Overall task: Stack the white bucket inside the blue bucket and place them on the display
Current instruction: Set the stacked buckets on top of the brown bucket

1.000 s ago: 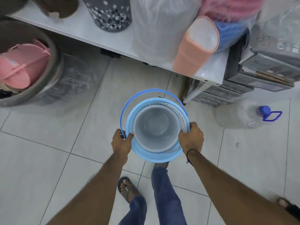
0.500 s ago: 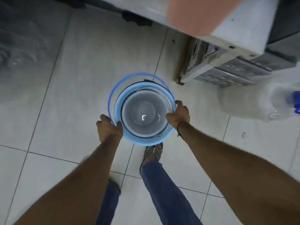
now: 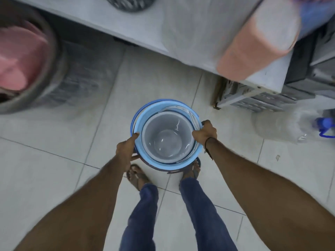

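Note:
The white bucket [image 3: 167, 138] sits nested inside the light blue bucket [image 3: 145, 115], seen from straight above over the tiled floor. My left hand [image 3: 127, 148] grips the blue bucket's left rim and side. At the right rim, my right hand [image 3: 205, 133] holds the blue bucket, with its thumb over the edge. The blue handle lies folded back along the far rim. The white display shelf [image 3: 137, 31] runs across the top of the view, beyond the buckets.
A salmon-coloured bin [image 3: 253, 44] and a dotted dark container [image 3: 130, 3] stand on the shelf. A large grey tub [image 3: 49, 69] with pink items stands on the floor at left. Grey crates [image 3: 262, 98] and a clear jug with a blue cap [image 3: 324, 124] lie at right. My feet stand just below the buckets.
The view has tilted back up, so the shelf and the tub are in sight again. Both hands have kept their hold on the stacked buckets, which now sit lower and closer to my feet.

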`<state>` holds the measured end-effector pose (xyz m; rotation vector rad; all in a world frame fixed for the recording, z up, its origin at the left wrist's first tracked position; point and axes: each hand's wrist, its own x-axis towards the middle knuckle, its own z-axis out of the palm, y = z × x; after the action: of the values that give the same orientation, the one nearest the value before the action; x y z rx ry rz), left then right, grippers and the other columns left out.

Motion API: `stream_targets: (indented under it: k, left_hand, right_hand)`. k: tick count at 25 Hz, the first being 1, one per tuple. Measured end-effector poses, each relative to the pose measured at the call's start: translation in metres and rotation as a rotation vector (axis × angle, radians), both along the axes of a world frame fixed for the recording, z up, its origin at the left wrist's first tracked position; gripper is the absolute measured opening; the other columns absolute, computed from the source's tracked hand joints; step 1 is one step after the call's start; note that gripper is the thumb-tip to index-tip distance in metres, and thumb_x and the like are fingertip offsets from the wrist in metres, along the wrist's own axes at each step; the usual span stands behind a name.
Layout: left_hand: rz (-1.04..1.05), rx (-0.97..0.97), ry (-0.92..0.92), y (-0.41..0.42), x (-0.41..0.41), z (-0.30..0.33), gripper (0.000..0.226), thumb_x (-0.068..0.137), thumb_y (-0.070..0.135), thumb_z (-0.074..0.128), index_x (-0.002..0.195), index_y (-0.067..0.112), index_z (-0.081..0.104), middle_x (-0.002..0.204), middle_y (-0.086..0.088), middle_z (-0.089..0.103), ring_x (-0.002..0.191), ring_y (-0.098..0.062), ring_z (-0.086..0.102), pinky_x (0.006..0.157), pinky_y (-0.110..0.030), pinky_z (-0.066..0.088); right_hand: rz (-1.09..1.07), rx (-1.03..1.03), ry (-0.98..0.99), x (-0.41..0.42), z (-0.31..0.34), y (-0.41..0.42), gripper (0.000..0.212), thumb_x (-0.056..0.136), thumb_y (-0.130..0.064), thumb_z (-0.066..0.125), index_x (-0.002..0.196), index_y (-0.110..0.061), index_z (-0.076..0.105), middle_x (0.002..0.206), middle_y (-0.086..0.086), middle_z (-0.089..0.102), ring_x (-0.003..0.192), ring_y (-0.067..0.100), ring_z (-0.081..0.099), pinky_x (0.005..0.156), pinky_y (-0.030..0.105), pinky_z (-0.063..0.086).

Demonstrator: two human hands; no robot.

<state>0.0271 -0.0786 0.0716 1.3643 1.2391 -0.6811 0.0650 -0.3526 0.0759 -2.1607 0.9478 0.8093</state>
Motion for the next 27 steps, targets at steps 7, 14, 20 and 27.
stream_targets:
  k: [7,14,20,27]
  left_hand:
    - [-0.082,0.078,-0.264,0.14,0.046,0.255,0.045,0.078,0.045,0.073,0.096,0.004,0.07,0.084,-0.016,0.07,0.067,-0.027,0.066,0.063,-0.035,0.057]
    - [0.026,0.169,-0.647,0.207,0.152,0.478,0.056,0.063,0.054,0.08,0.087,0.006,0.066,0.075,-0.013,0.068,0.061,-0.029,0.066,0.061,-0.044,0.06]
    - [0.011,0.124,-0.859,0.192,0.25,0.587,0.061,0.054,0.054,0.079,0.088,0.004,0.07,0.065,-0.013,0.068,0.049,-0.027,0.064,0.051,-0.041,0.058]
    - [-0.087,0.058,-0.881,0.127,0.376,0.592,0.065,0.063,0.055,0.072,0.104,0.006,0.068,0.073,-0.014,0.071,0.06,-0.03,0.068,0.049,-0.039,0.058]
  right_hand:
    - [0.106,0.137,-0.176,0.056,0.233,0.122,0.039,0.059,-0.033,0.065,0.09,-0.01,0.068,0.083,0.008,0.071,0.068,0.026,0.071,0.059,0.042,0.064]
    - [0.116,0.229,-0.494,0.169,0.46,0.188,0.052,0.051,-0.041,0.071,0.088,-0.004,0.07,0.086,0.013,0.074,0.069,0.03,0.073,0.057,0.049,0.063]
    - [0.095,0.108,-0.795,0.257,0.589,0.17,0.077,0.041,-0.052,0.065,0.1,-0.004,0.07,0.1,0.015,0.072,0.081,0.032,0.071,0.066,0.048,0.063]
    - [0.016,0.058,-0.885,0.358,0.624,0.111,0.059,0.057,-0.037,0.072,0.1,0.003,0.067,0.095,0.012,0.065,0.071,0.027,0.067,0.049,0.04,0.062]
